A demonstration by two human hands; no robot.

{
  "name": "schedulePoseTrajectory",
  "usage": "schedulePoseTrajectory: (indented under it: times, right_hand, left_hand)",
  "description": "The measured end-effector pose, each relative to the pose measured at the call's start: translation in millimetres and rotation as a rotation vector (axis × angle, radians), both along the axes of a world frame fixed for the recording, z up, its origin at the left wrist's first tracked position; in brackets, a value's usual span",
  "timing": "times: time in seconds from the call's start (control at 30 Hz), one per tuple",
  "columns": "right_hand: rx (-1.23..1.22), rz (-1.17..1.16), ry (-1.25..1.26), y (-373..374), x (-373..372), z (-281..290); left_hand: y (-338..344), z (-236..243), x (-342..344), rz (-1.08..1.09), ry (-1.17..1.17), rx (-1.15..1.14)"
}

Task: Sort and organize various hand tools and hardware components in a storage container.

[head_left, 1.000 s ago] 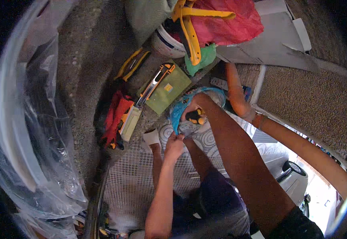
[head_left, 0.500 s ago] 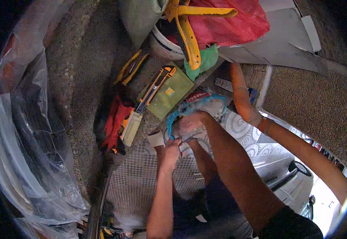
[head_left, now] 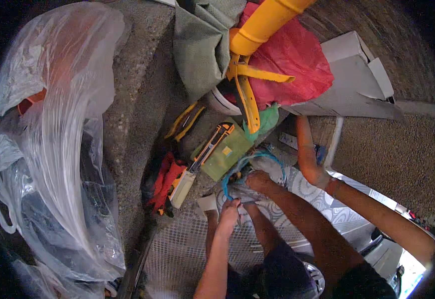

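Observation:
My left hand (head_left: 231, 210) pinches the near edge of a clear plastic bag (head_left: 262, 167) with a blue rim. The bag lies open, its mouth spread in a rough ring. At the bag's opening is my right hand (head_left: 258, 182), its fingers curled. What it holds, if anything, I cannot make out. Small dark and yellowish bits (head_left: 235, 175) show inside the rim beside it. Just beyond the bag, a large orange and black utility knife (head_left: 212, 148) lies across a flat green box (head_left: 230, 157). A white square piece (head_left: 207, 203) is left of my left hand.
Red gloves (head_left: 166, 180) and a yellow-handled tool (head_left: 185, 122) lie to the left. Farther off are a bucket (head_left: 223, 102), a yellow frame-like tool (head_left: 250, 107) and a red sack (head_left: 297, 65). Clear plastic sheeting (head_left: 68, 149) hangs left; a bent orange pipe-like length (head_left: 382, 217) crosses the right.
The view has shifted, so the things sit lower and farther right. My right hand has drawn back from inside the bag toward its right edge; my left hand keeps its pinch.

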State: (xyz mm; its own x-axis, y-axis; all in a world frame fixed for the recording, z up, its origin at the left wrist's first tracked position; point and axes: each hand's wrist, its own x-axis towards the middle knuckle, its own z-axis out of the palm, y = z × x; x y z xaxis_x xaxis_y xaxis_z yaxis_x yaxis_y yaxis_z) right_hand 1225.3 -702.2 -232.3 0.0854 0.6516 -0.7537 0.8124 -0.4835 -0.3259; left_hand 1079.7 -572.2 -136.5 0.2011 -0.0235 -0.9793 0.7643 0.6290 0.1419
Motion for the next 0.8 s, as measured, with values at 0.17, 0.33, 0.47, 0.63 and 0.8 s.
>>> schedulePoseTrajectory:
  times: [0.17,0.33,0.47,0.63,0.8]
  right_hand:
    - [0.011,-0.06,-0.032,-71.4,45.7,84.7]
    - [0.398,-0.787,0.171,-91.2,69.4,187.5]
    - [0.644,-1.312,0.362,-85.1,86.9,233.0]
    - [0.756,-1.549,0.589,-83.9,103.1,260.5]
    - [0.814,-1.571,0.696,-68.4,107.5,291.2]
  left_hand:
    - [-34.2,5.3,40.3,-0.031,-0.069,0.0]
    - [-38.2,25.5,55.6,-0.117,-0.034,-0.002]
    - [-34.2,3.8,11.8,-0.006,-0.295,0.424]
    - [-13.1,58.4,21.5,-0.032,-0.573,0.659]
    - [17.8,162.5,48.5,-0.335,-0.649,0.157]
